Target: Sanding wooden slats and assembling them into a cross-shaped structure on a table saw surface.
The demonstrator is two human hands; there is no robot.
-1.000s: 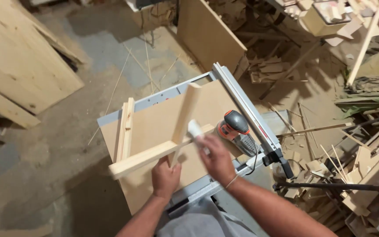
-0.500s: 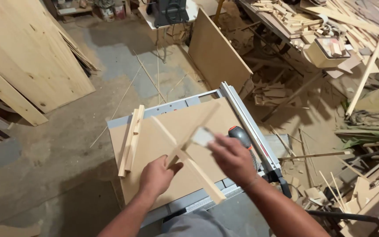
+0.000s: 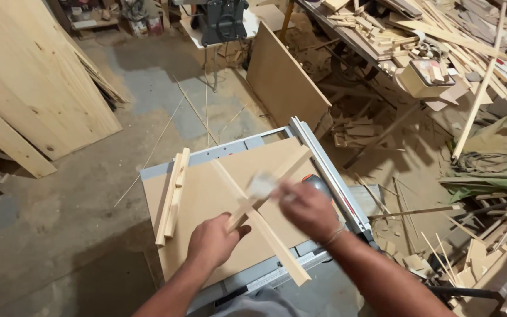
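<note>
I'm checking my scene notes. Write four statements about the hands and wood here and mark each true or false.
1. The left hand grips a wooden strip. True.
2. The right hand rests flat on the floor. False: it is raised over the table, holding a blurred pale thing.
3. Two strips cross each other on the table. True.
4. The stacked strips lie at the table's right edge. False: they lie at its left.

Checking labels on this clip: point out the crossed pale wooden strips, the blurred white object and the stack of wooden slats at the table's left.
crossed pale wooden strips [image 3: 277,243]: head view, lower strip's bare face.
blurred white object [image 3: 261,185]: head view, its middle.
stack of wooden slats [image 3: 172,194]: head view, mid-length.
</note>
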